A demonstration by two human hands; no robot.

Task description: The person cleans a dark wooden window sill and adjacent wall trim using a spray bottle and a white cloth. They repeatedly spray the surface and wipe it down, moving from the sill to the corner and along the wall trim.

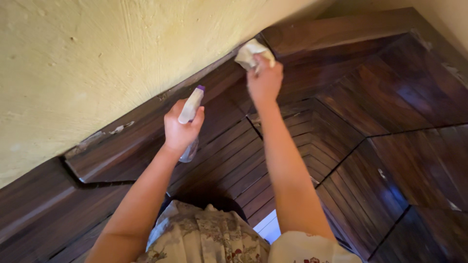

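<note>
A crumpled pale cloth rag (pixel 251 53) is bunched in the clenched right hand (pixel 264 80), pressed to the dark wooden trim (pixel 317 36) below the yellow plaster wall (pixel 97 58). That arm stretches out straight. Just beside it, the left hand (pixel 180 129) grips a slim clear spray bottle with purple nozzle (pixel 191 109), its long axis tilted upward, nozzle toward the wall.

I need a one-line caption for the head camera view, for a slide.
Left hand holds a spray bottle while right hand presses a pale cloth against dark wood trim below a yellow wall.
</note>
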